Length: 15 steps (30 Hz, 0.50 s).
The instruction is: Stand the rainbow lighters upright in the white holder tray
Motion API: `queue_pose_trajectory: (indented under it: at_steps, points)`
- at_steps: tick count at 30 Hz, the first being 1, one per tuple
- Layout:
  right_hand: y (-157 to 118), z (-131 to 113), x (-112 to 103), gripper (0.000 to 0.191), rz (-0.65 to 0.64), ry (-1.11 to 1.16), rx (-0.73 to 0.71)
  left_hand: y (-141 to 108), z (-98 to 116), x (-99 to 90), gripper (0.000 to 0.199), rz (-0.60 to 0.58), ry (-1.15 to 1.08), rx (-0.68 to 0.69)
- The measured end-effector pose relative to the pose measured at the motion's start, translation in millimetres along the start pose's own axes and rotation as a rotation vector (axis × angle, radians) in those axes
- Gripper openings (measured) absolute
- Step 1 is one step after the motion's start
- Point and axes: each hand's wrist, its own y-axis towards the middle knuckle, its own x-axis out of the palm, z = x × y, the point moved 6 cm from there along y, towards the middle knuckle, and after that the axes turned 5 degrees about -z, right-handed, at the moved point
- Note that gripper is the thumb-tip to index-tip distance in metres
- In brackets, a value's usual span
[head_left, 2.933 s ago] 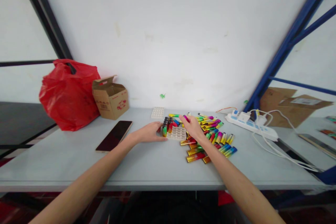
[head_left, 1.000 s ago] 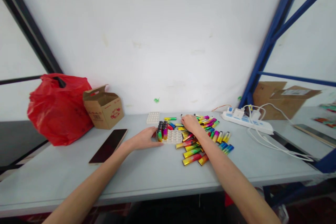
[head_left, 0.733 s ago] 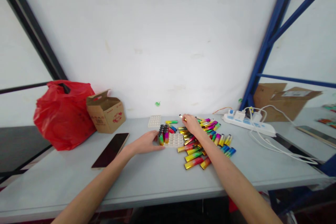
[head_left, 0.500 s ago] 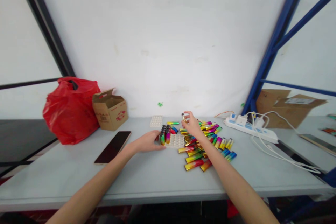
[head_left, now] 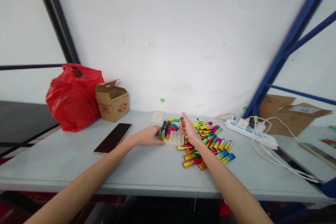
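Note:
My right hand (head_left: 189, 130) is closed around a lighter (head_left: 181, 121), held upright above the table; the fingers hide much of it. My left hand (head_left: 149, 135) curves round the left end of a white pitted tray (head_left: 176, 138), thumb in front and fingers behind, gripping it. Two rows of lighters (head_left: 166, 131) with black tops and shiny rainbow bodies stand upright in the tray's left part. Bare pits show on its right. Many shiny lighters (head_left: 193, 161) lie in a loose heap right of the tray, partly under my right forearm.
A second white tray (head_left: 157, 116) lies near the wall. A phone (head_left: 113, 138), an open cardboard box (head_left: 112, 101) and a red plastic bag (head_left: 75, 98) are on the left. A power strip (head_left: 252, 133) with loose white cables lies on the right, before flattened cardboard (head_left: 294, 112).
My right hand has turned and moved slightly left and down with the lighter, closer to the tray. My left hand stays at the tray's left end. The camera view has tilted slightly.

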Motion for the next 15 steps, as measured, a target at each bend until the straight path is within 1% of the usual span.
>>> queue_pose_trajectory:
  at_steps: [2, 4, 6, 9, 11, 15]
  points:
    - [-0.8, -1.7, 0.4, 0.059, 0.016, -0.019, -0.035, -0.6, 1.2, -1.3, 0.054, 0.001, 0.003, -0.016]
    - [-2.2, -3.9, 2.4, 0.054, -0.002, -0.026, -0.053, -0.7, 1.9, -2.0, 0.054, 0.007, 0.007, -0.022]
    - [-4.0, -6.5, 2.3, 0.051, 0.005, -0.047, -0.065, -0.3, 2.5, -1.5, 0.053, 0.005, -0.002, -0.005]
    - [-5.8, -11.0, 0.2, 0.051, 0.024, -0.071, -0.102, 0.0, 1.6, -1.1, 0.051, 0.016, -0.027, 0.019]
    - [-6.1, -11.7, 0.3, 0.053, -0.001, -0.063, -0.106, 0.2, -0.2, -0.7, 0.050, 0.028, -0.028, 0.019]
    - [-8.2, -9.7, 5.5, 0.061, -0.096, -0.068, -0.074, 0.4, -2.6, 0.4, 0.049, 0.044, 0.007, 0.005]
